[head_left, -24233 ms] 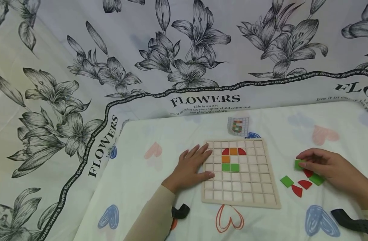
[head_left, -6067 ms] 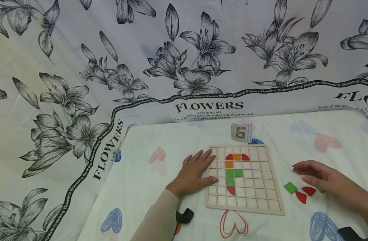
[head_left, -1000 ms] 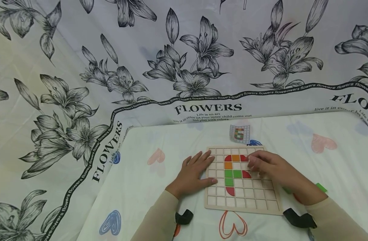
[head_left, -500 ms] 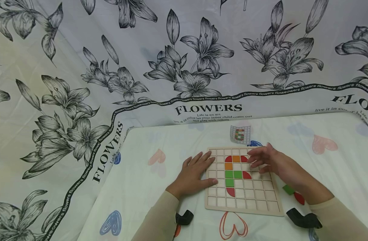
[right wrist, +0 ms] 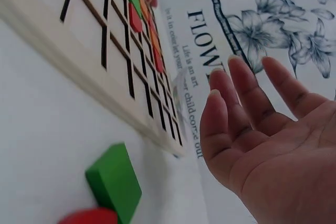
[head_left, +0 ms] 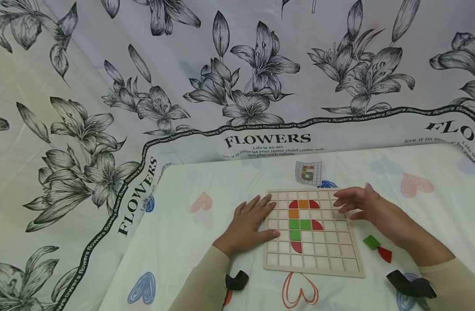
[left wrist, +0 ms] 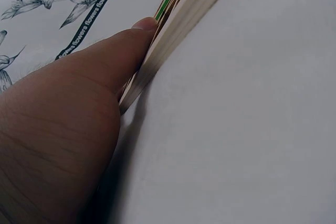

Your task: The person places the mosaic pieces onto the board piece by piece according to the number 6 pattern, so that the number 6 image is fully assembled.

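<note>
My left hand (head_left: 247, 226) rests flat on the left edge of the wooden grid board (head_left: 352, 273), fingers spread and straight. Its thumb (left wrist: 137, 35) lies over the board's rim in the left wrist view. Several red quarter-circles (head_left: 317, 225), orange squares (head_left: 293, 214) and green squares (head_left: 306, 224) sit in the grid's cells. My right hand (head_left: 385, 218) is raised over the board's right edge, fingers loosely bent and holding nothing; the right wrist view shows the bare palm (right wrist: 294, 171). Below it on the cloth lie a loose green square (head_left: 371, 242) and a red quarter-circle (head_left: 385, 254).
A small gridded picture card (head_left: 309, 173) with a coloured pattern stands behind the board. A white cloth (head_left: 183, 259) printed with hearts covers the table. Behind it hangs a flower-printed curtain (head_left: 253, 77). Black straps (head_left: 410, 285) are at both wrists.
Over the last second my right hand draws back rightward from the upper red quarter-circle and its fingers spread. Since six seconds ago, a red quarter-circle has been added beside the green squares. My left hand stays put.
</note>
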`<state>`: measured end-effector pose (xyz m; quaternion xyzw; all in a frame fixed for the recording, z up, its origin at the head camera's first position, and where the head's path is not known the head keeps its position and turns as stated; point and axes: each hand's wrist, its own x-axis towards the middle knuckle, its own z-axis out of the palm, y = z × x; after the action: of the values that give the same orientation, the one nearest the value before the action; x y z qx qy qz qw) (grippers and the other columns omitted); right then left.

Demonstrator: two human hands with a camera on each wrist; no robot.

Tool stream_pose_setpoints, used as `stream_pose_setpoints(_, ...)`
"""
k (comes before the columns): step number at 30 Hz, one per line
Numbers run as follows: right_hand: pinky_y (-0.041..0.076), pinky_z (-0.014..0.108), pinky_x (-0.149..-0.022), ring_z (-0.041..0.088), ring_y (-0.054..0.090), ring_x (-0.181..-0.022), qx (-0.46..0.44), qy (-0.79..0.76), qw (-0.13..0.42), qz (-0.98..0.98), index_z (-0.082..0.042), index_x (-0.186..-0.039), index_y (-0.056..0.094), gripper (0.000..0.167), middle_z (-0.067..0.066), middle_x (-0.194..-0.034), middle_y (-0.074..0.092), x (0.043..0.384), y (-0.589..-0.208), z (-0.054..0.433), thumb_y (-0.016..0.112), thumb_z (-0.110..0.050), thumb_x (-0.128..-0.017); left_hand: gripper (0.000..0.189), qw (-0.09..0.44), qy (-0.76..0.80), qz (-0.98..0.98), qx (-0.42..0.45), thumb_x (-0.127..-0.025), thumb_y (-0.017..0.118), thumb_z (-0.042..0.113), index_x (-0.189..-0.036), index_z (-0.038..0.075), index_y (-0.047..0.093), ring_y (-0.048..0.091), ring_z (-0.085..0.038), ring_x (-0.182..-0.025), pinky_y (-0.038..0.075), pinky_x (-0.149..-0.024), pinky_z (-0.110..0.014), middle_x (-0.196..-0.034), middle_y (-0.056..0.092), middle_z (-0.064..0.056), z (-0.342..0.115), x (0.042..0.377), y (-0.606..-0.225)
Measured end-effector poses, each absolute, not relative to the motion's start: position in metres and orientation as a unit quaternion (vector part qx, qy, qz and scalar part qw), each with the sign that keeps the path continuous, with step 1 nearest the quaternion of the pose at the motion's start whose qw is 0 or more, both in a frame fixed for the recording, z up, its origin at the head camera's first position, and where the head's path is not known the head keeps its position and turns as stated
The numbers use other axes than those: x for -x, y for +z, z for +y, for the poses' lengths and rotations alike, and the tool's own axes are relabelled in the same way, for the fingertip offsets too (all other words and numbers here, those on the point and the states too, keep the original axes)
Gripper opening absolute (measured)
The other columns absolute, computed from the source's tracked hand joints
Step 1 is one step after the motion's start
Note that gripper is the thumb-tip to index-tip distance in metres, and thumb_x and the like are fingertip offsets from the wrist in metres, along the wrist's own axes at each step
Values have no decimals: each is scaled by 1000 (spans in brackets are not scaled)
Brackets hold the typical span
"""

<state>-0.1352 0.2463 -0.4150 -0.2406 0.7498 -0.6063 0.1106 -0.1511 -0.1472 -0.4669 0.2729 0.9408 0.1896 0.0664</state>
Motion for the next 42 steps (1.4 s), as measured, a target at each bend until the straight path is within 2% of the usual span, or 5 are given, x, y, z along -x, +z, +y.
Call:
stream_pose_setpoints(18, 51, 24, -98, 21, 65, -122, 210, -566, 106, 790, 4, -154, 51, 66, 17, -139, 65, 126, -437, 292, 8, -32, -120, 88, 69, 190, 941, -271, -101, 55, 76, -174, 33, 32, 6, -17, -165, 9, -128, -59, -180, 13, 16, -147, 150, -470)
stream_pose_setpoints(32, 48, 14, -94, 5, 66, -119, 178, -491, 95, 847, -2, -151, 57, 52, 9, -135, 71, 116, -455, 312, 19, -23, -122, 88, 68, 193, 941, -269, -101, 56, 76, -174, 33, 33, 5, -16, -165, 8, -128, -59, -180, 13, 16, -147, 149, -469)
stream_pose_setpoints(34, 48, 15, -92, 1, 64, -118, 172, -481, 104, 853, -2, -149, 59, 47, 10, -136, 70, 116, -457, 312, 27, -24, -122, 88, 68, 192, 942, -268, -100, 55, 77, -174, 33, 32, 4, -15, -165, 8, -128, -59, -180, 13, 16, -147, 149, -469)
stream_pose_setpoints(38, 48, 14, -90, -6, 60, -119, 169, -463, 110, 863, -6, -146, 63, 35, 9, -137, 69, 116, -462, 310, 58, -21, -114, 88, 68, 192, 942, -268, -100, 55, 77, -174, 33, 32, 4, -15, -165, 7, -128, -58, -180, 13, 16, -147, 149, -469)
stream_pose_setpoints(42, 41, 9, -93, -7, 57, -121, 187, -453, 77, 868, -16, -137, 69, 41, 1, -134, 69, 112, -467, 307, 84, -18, -99, 88, 67, 191, 942, -269, -101, 55, 76, -174, 32, 33, 5, -15, -165, 7, -128, -58, -180, 13, 16, -147, 150, -469)
